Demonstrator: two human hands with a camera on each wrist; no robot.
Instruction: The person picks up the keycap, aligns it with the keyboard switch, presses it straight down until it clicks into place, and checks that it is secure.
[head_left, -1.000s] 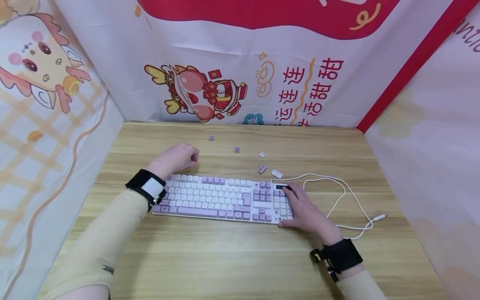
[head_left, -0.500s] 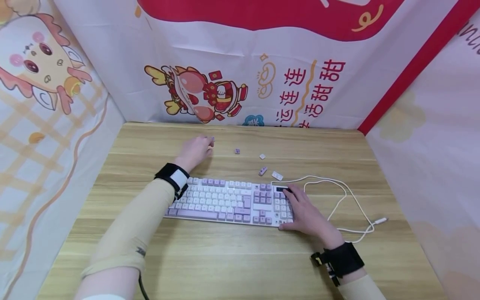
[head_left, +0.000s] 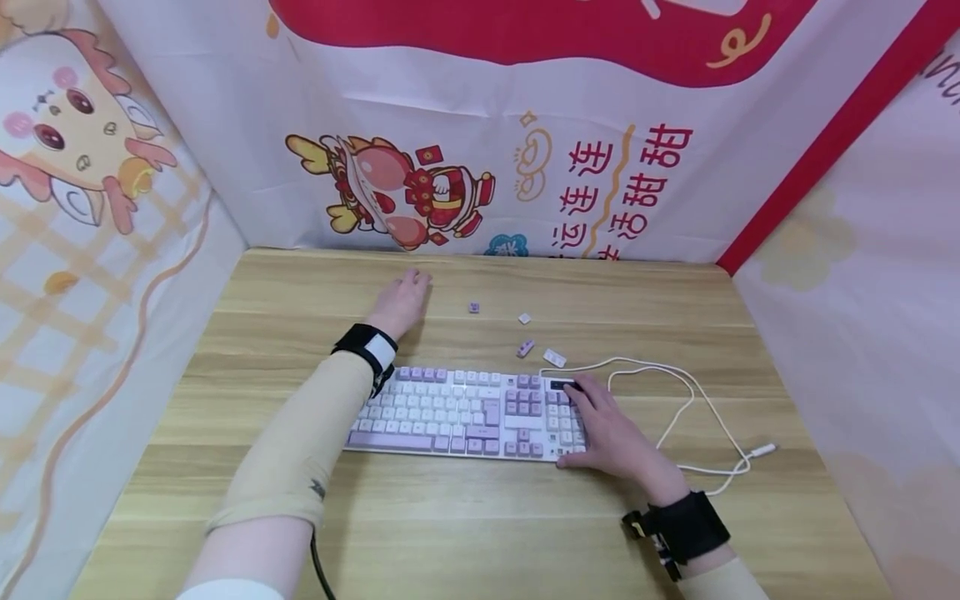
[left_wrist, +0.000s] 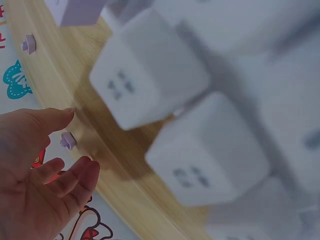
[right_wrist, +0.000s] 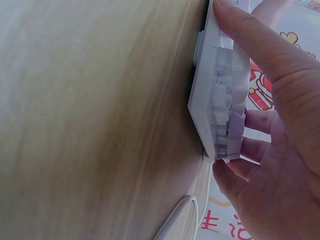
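Note:
A white and purple keyboard lies on the wooden table. My right hand grips its right end, thumb at the near edge and fingers over the far side; the right wrist view shows the hand around the keyboard's end. Beyond the keyboard, my left hand reaches toward the table's back edge. In the left wrist view, the hand has thumb and fingers spread about a small purple keycap, apparently without contact. That keycap is hidden in the head view.
Behind the keyboard lie a purple keycap, a small white keycap, a longer purple keycap and a longer white keycap. A white cable loops at the right. Printed cloth hangs behind the table.
My left hand has moved right and away from me, from behind the keyboard's left end to the farthest keycap, and its fingers have spread. The right hand stays on the keyboard.

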